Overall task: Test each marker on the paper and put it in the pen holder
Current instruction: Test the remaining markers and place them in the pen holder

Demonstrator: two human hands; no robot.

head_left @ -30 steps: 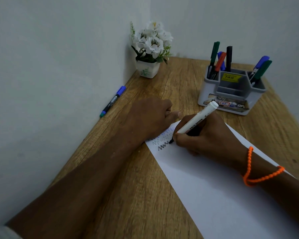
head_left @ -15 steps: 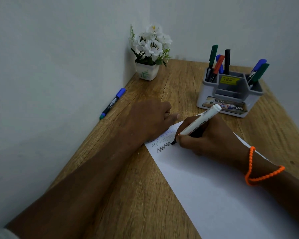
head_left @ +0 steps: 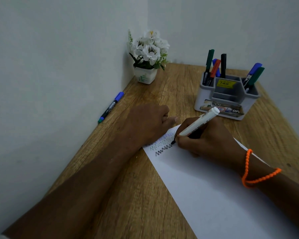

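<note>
My right hand [head_left: 209, 138] grips a white whiteboard marker [head_left: 198, 124], its black tip touching the white paper [head_left: 214, 195] at the end of a dark zigzag line. Fainter zigzag lines lie just above it. My left hand [head_left: 147, 125] rests as a loose fist on the paper's far left corner; whether it holds the marker's cap is hidden. The grey pen holder [head_left: 226, 99] stands behind my right hand with several capped markers upright in its compartments. A blue-capped marker [head_left: 110, 107] lies on the table against the left wall.
A small white pot of white flowers [head_left: 148, 57] sits in the back left corner. The wooden table [head_left: 128, 204] is bounded by walls on the left and at the back. An orange bead bracelet [head_left: 254, 171] hangs on my right wrist.
The marker tip has moved rightward along the paper, making the dark zigzag line longer. My left hand has stayed in place.
</note>
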